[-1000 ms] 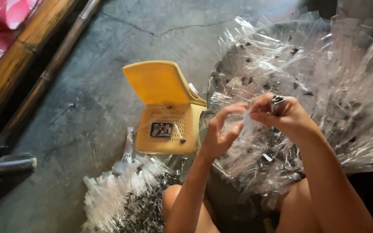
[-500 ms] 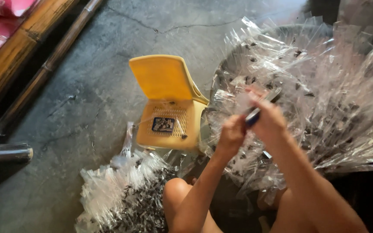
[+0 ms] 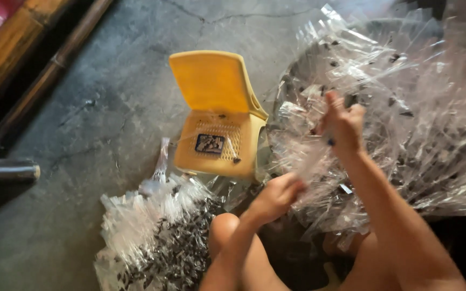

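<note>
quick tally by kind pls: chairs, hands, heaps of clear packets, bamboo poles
yellow plastic chair: 1
hands, left hand and right hand: 2
heaps of clear packets, big heap and small heap: 2
bamboo poles: 1 clearly seen
total: 6

Left hand [image 3: 277,195]: held low near the bent knee, fingers curled in a loose fist, forearm rising from the lower frame. Right hand [image 3: 342,125]: raised higher, fingers pinched together, forearm extended diagonally from the lower right. Both blurred.
</note>
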